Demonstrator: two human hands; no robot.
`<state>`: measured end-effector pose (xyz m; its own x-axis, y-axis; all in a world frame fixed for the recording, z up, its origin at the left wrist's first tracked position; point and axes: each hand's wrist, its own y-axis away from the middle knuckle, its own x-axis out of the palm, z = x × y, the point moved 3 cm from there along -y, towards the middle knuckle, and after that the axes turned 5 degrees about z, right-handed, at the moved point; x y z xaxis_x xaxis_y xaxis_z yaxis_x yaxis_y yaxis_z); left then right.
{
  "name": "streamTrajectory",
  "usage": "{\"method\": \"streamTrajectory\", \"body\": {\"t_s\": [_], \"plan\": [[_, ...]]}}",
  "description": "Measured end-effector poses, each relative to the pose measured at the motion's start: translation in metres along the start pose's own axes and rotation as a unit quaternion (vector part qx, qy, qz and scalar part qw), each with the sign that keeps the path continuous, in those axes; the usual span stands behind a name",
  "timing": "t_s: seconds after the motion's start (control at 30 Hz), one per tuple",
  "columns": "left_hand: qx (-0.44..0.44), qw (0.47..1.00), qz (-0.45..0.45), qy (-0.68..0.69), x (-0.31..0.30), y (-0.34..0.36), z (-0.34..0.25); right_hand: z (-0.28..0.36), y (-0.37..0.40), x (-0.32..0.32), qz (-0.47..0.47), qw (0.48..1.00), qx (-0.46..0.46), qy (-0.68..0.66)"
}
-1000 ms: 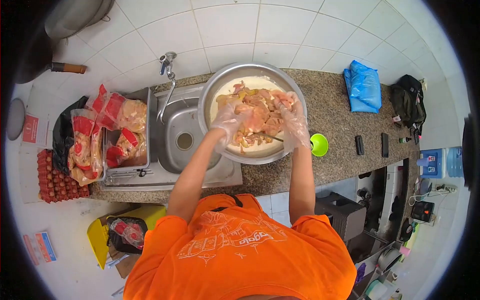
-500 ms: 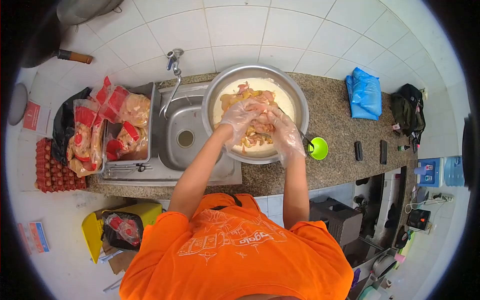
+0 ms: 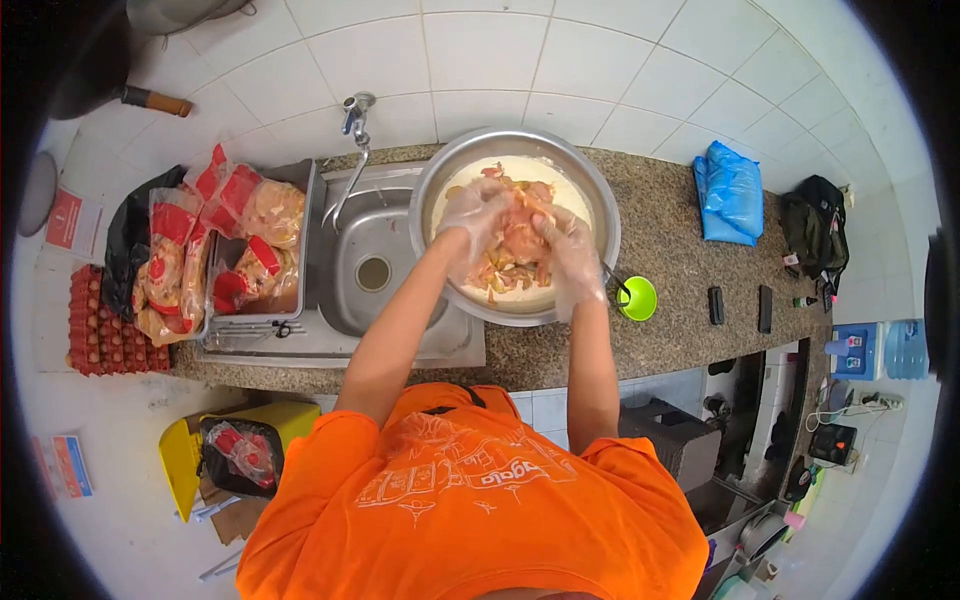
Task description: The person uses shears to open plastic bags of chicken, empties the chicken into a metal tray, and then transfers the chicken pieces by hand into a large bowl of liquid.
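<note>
Both hands gloved in clear plastic, inside the steel bowl point(image 3: 436, 178). Left hand point(image 3: 476, 214) and right hand point(image 3: 571, 250) are close together, clamped on a mound of raw chicken pieces point(image 3: 521, 240) held between them above the pale marinade. Bowl sits at the tabletop point(image 3: 665, 250) back edge, overlapping the sink point(image 3: 375, 270) on its right side. Green cup point(image 3: 638, 298) just beside the bowl, right. Packed chicken bags point(image 3: 240, 225) left of the sink; blue bag point(image 3: 730, 188) towards the right end.
</note>
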<state>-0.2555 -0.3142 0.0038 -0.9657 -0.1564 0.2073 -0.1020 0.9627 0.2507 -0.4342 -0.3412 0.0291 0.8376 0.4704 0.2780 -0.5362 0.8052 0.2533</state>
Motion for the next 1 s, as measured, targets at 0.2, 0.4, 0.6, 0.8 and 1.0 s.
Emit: {"method": "streamTrajectory", "body": {"t_s": [0.2, 0.4, 0.6, 0.8, 1.0], "plan": [[-0.076, 0.911, -0.263, -0.308, -0.098, 0.037, -0.008, -0.007, -0.029, -0.052, -0.213, 0.819, -0.120, 0.519], [-0.013, 0.911, -0.308, -0.274, -0.143, 0.176, 0.005, -0.007, -0.013, -0.044, -0.115, 0.873, -0.144, 0.452], [-0.009, 0.899, -0.420, -0.124, -0.221, 0.278, 0.040, 0.005, -0.003, 0.077, -0.045, 0.967, -0.091, 0.233], [-0.031, 0.765, -0.581, -0.276, -0.307, 0.331, 0.009, -0.043, -0.011, 0.246, 0.136, 0.959, -0.084, 0.234], [0.049, 0.679, -0.608, -0.410, -0.398, 0.368, -0.016, -0.142, -0.051, 0.453, 0.338, 0.837, -0.233, 0.362]]}}
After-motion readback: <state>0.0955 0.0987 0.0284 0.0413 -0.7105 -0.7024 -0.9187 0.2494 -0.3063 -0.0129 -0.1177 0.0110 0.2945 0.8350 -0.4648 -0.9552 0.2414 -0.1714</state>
